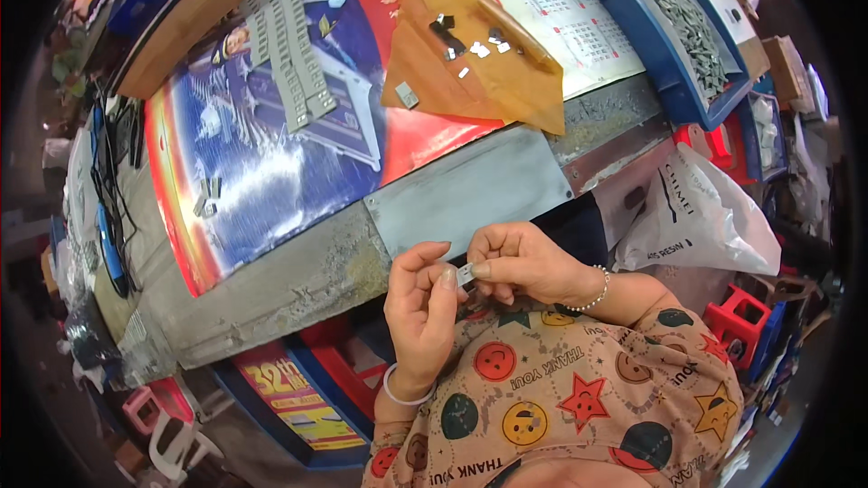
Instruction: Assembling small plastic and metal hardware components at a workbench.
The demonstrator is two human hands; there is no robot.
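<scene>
A small light-grey rectangular piece (465, 275) is pinched between the fingertips of both my hands, close to my body. My left hand (422, 307) grips its left end with thumb and forefinger, and my right hand (524, 264) holds the right end. Fingers cover much of the piece. Just beyond them a flat grey metal plate (470, 190) lies at the table edge. Past the plate, an orange-brown sheet (429, 45) carries small white and black bits (479, 50) and one grey piece (407, 95).
Rows of grey parts (294, 59) lie on a glossy poster (262, 199), with several loose grey pieces (208, 194) at its left. A blue tray (674, 90) of many grey parts stands far right. A white plastic bag (701, 217) and red stool (737, 325) are at right.
</scene>
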